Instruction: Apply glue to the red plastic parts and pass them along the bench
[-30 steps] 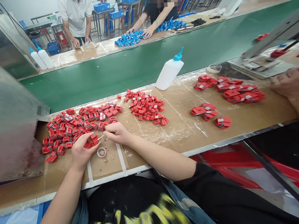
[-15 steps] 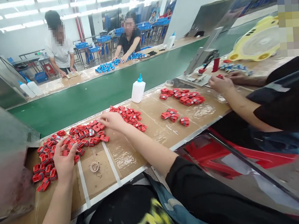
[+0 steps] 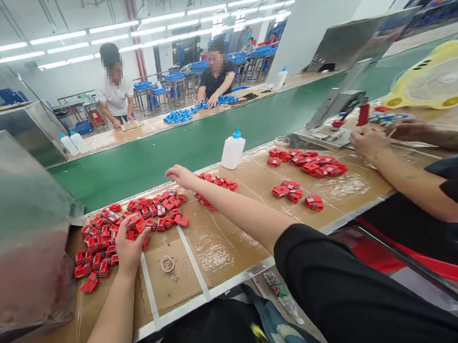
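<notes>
Left hand point(image 3: 130, 252): curled at the edge of the red parts point(image 3: 154, 212), lower left of frame (any hold hidden, cannot tell).
Right hand point(image 3: 180, 175): open, empty, just beside a smaller red pile point(image 3: 217, 181), mid-frame.

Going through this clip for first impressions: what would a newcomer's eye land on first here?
The heaps of small red parts on the brown-covered bench stand out first, with the left hand among them and the right hand stretched toward a smaller heap. A white squeeze bottle with a blue nozzle stands at the bench's far edge. Beyond the green conveyor belt, a co-worker handles blue parts.
</notes>
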`<state>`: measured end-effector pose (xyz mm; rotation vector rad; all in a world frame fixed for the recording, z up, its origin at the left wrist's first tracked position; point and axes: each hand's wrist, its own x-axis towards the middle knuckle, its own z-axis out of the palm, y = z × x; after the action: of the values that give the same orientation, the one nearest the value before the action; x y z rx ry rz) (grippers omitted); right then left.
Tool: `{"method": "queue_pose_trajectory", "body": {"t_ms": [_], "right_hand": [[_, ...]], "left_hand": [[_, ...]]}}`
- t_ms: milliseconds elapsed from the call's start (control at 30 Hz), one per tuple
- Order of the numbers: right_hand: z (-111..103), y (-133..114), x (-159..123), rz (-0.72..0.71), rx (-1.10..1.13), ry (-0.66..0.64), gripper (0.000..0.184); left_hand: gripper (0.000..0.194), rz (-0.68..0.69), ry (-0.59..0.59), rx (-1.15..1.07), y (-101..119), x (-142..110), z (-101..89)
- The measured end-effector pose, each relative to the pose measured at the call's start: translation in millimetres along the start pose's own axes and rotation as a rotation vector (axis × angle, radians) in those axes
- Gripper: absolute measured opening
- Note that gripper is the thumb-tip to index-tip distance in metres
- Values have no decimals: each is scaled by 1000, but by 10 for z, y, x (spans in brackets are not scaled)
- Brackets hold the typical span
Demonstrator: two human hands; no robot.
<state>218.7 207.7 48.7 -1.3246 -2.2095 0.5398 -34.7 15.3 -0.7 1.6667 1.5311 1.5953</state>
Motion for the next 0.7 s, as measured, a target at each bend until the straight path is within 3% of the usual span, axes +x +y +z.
{"method": "queue_pose_trajectory", "body": {"t_ms": [100,133,200,267,500,700], "right_hand": [[109,-228,-268,-61,277,29,34],[155,-298,-386,-57,515,23,37],[250,-405,-623,25,831,-12,48],[334,-487,-827,58,968,-53,55],[368,-737,-1190,28,967,-60,42],[385,-688,-1317,6,976,-44,39]], "left_hand": [[56,1,-34,-10,75,-33,7],[55,-11,-61,-11,97,-45,11],[55,-32,-106,-45,123,-64,18],[55,-49,-116,-80,129,-77,19],[56,-66,-119,-101,137,-129,-5],[58,-61,-130,-92,112,-132,1]]}}
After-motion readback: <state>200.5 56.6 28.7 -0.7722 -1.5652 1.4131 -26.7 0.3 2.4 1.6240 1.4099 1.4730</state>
